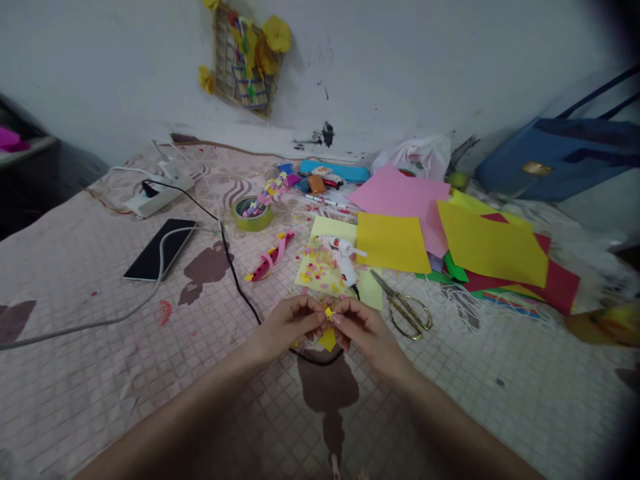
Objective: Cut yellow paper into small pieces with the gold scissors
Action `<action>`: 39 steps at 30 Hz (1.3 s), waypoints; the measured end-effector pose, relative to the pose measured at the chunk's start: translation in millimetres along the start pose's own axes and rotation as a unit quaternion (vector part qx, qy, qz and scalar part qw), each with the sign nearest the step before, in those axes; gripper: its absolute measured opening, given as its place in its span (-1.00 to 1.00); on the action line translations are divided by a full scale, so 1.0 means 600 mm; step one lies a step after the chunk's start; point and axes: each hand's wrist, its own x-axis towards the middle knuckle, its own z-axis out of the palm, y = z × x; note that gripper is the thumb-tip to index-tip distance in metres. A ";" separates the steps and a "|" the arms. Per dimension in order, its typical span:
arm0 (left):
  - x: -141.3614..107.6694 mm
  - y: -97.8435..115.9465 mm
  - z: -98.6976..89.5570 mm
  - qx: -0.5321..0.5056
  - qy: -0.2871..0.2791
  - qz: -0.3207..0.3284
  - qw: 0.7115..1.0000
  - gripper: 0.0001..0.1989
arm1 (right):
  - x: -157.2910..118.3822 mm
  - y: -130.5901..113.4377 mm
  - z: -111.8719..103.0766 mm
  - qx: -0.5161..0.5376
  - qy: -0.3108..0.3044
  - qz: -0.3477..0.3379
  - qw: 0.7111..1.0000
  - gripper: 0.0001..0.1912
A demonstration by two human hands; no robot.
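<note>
Between the fingertips of both hands is a small yellow paper piece (329,313). My left hand (295,321) pinches its left side and my right hand (361,327) pinches its right side. Just below the fingers lies a yellow paper scrap (328,340). A white glue gun (344,253) rests beyond the hands on pale yellow paper (323,230), beside scattered pink and yellow bits (314,268). Gold-handled scissors (409,315) lie right of my right hand. A dark red strip with a pink curl (270,259) is at the upper left of the hands.
A black cable (236,279) runs beneath the hands. To the left are a phone (161,249), a power strip (159,197) and a tape roll (253,215). Coloured sheets (393,240) and white string (463,303) cover the right. Behind stands a blue bag (555,157).
</note>
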 end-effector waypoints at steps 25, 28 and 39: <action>-0.020 0.031 -0.166 0.046 0.264 0.117 0.956 -0.83 | 0.151 0.008 -0.079 -0.452 0.233 -0.206 0.836 -0.72; -0.017 0.033 -0.155 0.046 0.251 0.116 0.960 -0.84 | 0.131 -0.002 -0.072 -0.420 0.222 -0.222 0.852 -0.71; -0.008 0.037 -0.125 0.045 0.228 0.113 0.966 -0.84 | 0.055 -0.015 -0.006 -0.327 0.007 -0.203 0.923 -0.87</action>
